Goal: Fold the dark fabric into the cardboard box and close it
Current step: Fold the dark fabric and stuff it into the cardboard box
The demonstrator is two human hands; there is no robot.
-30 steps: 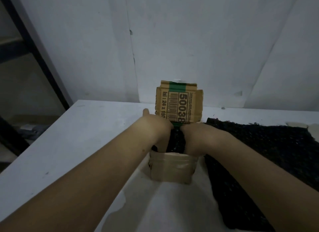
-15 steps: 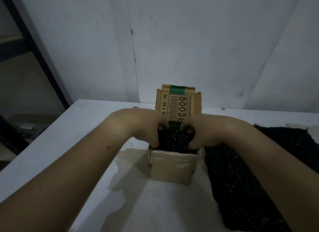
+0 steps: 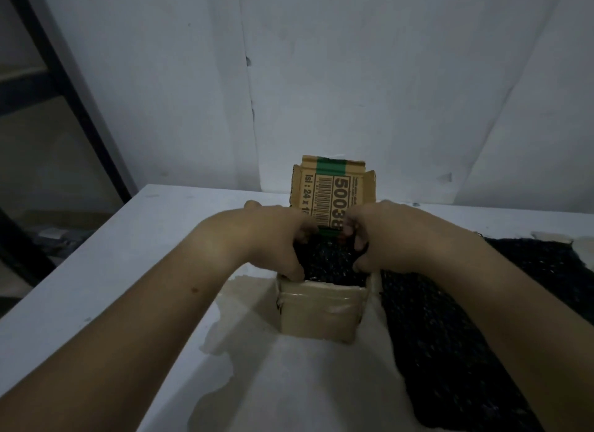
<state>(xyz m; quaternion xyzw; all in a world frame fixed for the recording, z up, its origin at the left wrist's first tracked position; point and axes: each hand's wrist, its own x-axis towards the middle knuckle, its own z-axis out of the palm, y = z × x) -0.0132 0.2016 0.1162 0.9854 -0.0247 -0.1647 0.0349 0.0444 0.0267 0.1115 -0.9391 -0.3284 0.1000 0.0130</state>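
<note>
On the near part of the white table (image 3: pixel 128 271) a worn, brownish patch (image 3: pixel 250 351) runs up to the cardboard box (image 3: pixel 321 316), whose near wall is wrapped in brown tape. To the right, a broad spread of dark knit (image 3: pixel 450 351) lies flat on the table from the near right edge to the far right, and its left edge touches the box's right wall. I cannot tell whether it is joined to what is in the box or is a separate piece.

Inside the box, the dark fabric (image 3: pixel 331 264) is bunched up and fills the opening to the rim. The left hand (image 3: pixel 273 238) comes over the left wall and the right hand (image 3: pixel 389 235) over the right. Both have their fingers curled down into the fabric, with each thumb at the near rim, gripping and pressing the wad down.

Behind the hands the lid flap (image 3: pixel 331 193) stands upright on the far side, printed with a barcode and crossed by green tape (image 3: pixel 331 168), and the pale wall (image 3: pixel 353 78) rises beyond it.

My reading is that the stuffing is well advanced for the portion in the box but is not finished. The wad sits level with the rim, so it probably needs more tamping. If the knit on the table belongs in too, it has yet to be folded in. The box is not yet closed.
</note>
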